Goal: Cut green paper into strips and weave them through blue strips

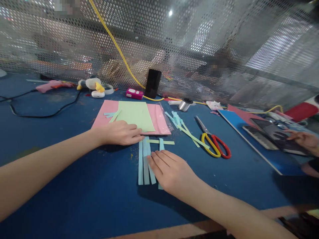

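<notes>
My left hand [122, 132] lies palm down at the front edge of a light green sheet [137, 116] on a pink paper pack [159, 116]. Its fingertips press near the upper ends of several pale blue paper strips [146, 166], which lie side by side on the table. My right hand [173, 171] rests flat, fingers stretched out, over another blue strip [161, 144] and touches the rightmost strip of the group. A thin green strip [165, 142] runs crosswise between the hands, beneath that blue strip or level with it; I cannot tell which.
Scissors [211, 142] and a pile of loose strips [183, 126] lie to the right, near a wire spool [185, 104]. A phone [153, 83] leans on the mesh screen [124, 43]. Another person's hand [302, 141] is over a dark tablet [279, 136]. A glue gun [51, 85] lies left.
</notes>
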`<state>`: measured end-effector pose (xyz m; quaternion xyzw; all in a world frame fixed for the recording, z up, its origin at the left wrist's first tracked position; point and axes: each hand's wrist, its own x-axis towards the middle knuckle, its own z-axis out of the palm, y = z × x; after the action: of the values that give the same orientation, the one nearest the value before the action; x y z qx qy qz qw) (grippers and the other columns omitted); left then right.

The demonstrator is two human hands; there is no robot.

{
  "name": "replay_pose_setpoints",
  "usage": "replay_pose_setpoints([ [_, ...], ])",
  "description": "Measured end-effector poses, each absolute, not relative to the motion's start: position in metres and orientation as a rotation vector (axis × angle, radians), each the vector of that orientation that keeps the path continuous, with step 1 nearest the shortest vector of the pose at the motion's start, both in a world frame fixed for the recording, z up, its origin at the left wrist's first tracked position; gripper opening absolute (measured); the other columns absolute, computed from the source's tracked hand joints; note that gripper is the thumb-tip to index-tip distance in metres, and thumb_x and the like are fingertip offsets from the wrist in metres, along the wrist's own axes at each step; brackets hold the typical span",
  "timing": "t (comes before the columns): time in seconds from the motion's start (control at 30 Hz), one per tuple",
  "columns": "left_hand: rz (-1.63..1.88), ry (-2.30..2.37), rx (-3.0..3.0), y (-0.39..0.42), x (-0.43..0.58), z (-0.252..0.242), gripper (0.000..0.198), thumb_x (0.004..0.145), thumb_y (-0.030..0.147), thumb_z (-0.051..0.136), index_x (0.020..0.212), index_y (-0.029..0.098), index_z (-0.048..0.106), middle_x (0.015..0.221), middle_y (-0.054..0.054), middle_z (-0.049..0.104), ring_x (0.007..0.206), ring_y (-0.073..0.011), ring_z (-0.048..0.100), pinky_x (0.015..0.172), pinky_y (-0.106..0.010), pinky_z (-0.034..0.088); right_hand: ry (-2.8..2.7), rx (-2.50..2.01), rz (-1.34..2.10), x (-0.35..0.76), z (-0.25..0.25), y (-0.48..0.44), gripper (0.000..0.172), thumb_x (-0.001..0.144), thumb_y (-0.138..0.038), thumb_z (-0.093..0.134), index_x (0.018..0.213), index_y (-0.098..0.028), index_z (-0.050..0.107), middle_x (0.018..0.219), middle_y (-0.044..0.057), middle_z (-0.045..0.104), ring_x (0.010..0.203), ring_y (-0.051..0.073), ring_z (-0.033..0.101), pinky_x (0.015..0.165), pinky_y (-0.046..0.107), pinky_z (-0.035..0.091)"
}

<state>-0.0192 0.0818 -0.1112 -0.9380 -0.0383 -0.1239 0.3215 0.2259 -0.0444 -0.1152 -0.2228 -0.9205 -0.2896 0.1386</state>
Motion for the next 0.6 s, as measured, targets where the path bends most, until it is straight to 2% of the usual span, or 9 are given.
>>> replay_pose_setpoints([
  [0.43,-0.334,-0.076,-2.491,0.0824,-0.0191,-0.1104,0.022,0.096,0.009,0.047,0.110,0.015,0.063,0.098,-0.011,0.072,0.075,-0.0168,0.066,0.049,-0.025,0.050,-2.809,-0.762,-0.686,0.2277,-0.1077,-0.0444,0.032,0.095,-0.005,0.047,0.123,-0.004,0.063,0.093,0.013,0.070,0.089,0.023,0.064,0.084,0.039,0.051],
  [0.5,-0.328,-0.080,-2.510,0.0820,-0.0188,-0.1099,0.023,0.096,0.009,0.047,0.111,0.015,0.063,0.098,-0.011,0.072,0.074,-0.0164,0.065,0.049,-0.025,0.050,-2.812,-0.782,-0.654,0.2280,-0.1080,-0.0435,0.031,0.095,-0.005,0.046,0.120,-0.005,0.064,0.098,0.013,0.070,0.093,0.024,0.064,0.085,0.039,0.052],
  [0.6,-0.400,-0.191,-2.613,0.0815,-0.0183,-0.1109,0.022,0.097,0.012,0.047,0.107,0.019,0.065,0.094,-0.008,0.072,0.073,-0.0151,0.065,0.051,-0.023,0.051,-2.791,-0.789,-0.607,0.2286,-0.1093,-0.0416,0.031,0.096,-0.005,0.044,0.115,-0.007,0.068,0.115,0.015,0.069,0.105,0.026,0.062,0.090,0.038,0.053],
])
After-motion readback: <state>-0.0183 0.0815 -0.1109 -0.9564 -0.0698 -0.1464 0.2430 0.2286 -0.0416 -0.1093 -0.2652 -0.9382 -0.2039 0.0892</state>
